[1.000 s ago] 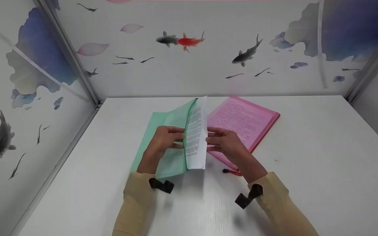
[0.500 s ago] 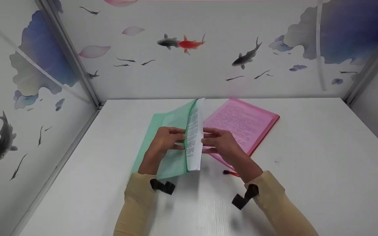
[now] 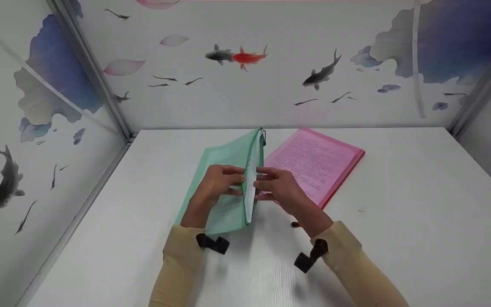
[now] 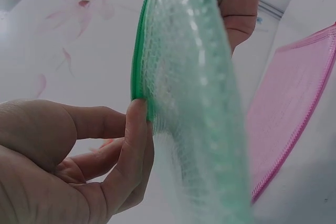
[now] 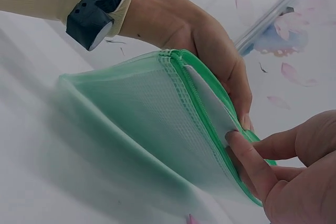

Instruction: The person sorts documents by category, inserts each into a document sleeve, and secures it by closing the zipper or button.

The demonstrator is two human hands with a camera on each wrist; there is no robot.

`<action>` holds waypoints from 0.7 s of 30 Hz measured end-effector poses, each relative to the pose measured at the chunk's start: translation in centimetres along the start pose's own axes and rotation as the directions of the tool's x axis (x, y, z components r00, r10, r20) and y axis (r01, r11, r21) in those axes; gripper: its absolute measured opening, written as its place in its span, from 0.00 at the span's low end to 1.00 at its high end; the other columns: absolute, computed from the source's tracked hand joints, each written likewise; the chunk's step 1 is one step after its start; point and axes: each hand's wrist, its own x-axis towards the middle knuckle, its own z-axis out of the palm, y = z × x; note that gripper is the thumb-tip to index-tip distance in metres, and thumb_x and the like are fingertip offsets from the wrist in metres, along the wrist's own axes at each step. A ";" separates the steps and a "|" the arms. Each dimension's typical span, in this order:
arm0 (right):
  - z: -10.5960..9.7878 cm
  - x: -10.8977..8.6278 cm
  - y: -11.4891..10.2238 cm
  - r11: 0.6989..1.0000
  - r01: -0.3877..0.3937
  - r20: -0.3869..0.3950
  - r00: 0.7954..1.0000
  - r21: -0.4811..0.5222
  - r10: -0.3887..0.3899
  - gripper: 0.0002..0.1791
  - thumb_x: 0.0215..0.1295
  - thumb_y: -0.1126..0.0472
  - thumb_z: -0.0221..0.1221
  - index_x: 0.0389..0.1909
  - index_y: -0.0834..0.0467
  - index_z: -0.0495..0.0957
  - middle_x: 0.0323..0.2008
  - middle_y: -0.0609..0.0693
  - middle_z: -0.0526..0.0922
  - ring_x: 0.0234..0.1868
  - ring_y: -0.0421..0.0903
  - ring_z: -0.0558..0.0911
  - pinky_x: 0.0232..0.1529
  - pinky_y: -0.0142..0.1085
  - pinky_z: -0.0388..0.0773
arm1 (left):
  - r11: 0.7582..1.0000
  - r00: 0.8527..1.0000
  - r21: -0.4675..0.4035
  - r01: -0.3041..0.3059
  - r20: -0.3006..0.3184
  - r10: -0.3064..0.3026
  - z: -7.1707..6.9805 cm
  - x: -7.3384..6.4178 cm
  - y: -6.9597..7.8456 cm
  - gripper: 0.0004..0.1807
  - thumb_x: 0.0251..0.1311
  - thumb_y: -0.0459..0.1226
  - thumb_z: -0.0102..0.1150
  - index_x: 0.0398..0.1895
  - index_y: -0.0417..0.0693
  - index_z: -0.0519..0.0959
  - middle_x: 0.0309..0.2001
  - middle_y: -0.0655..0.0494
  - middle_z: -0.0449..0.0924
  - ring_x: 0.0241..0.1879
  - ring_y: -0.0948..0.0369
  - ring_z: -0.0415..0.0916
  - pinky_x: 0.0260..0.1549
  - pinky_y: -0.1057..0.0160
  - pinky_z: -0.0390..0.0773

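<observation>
A green mesh zip pouch (image 3: 230, 157) stands tilted up from the table, its opening toward the right. Inside the opening shows the edge of white paper (image 5: 212, 90), sunk between the two green zipper edges. My left hand (image 3: 217, 183) pinches the near zipper edge between thumb and fingers, as the left wrist view shows. My right hand (image 3: 286, 189) is at the opposite side of the opening, its fingers pinching the pouch's other edge next to the paper. Part of the right hand's grip is hidden by the pouch.
A pink zip pouch (image 3: 318, 162) with a printed sheet inside lies flat on the white table (image 3: 399, 213), just right of the green one. Its zip pull (image 3: 295, 224) pokes out beside my right wrist. Panels with painted fish (image 3: 249, 56) enclose the table.
The paper, which stuck out to the right of the green pouch, has slid in to the left until only its edge shows. My right hand moved left with it; the left hand barely shifted.
</observation>
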 end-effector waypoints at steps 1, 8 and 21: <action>0.1 0.0 0.0 1.000 -0.005 -0.006 1.000 0.000 0.005 0.29 0.70 0.65 0.60 0.71 0.57 0.68 0.63 0.59 0.78 0.52 0.51 0.86 0.49 0.40 0.86 | 1.000 1.000 0.002 -0.002 0.000 0.002 0.0 0.0 0.0 0.15 0.64 0.33 0.63 0.53 0.39 0.83 0.49 0.44 0.85 0.42 0.56 0.86 0.39 0.60 0.88; 0.8 0.5 0.3 1.000 -0.015 -0.019 1.000 0.000 0.015 0.31 0.68 0.67 0.60 0.72 0.57 0.67 0.63 0.60 0.79 0.52 0.53 0.86 0.46 0.41 0.87 | 1.000 1.000 0.000 -0.008 0.006 0.008 -0.2 0.0 0.0 0.14 0.65 0.34 0.62 0.53 0.40 0.84 0.50 0.45 0.84 0.43 0.55 0.85 0.39 0.59 0.88; 1.4 1.4 0.7 0.999 -0.042 -0.032 0.999 -0.035 0.041 0.36 0.68 0.69 0.59 0.76 0.52 0.61 0.64 0.60 0.77 0.54 0.55 0.86 0.46 0.42 0.87 | 1.000 0.999 -0.007 -0.029 0.041 0.030 -0.1 -0.1 -0.2 0.14 0.63 0.32 0.63 0.51 0.39 0.84 0.49 0.44 0.85 0.42 0.55 0.86 0.36 0.59 0.88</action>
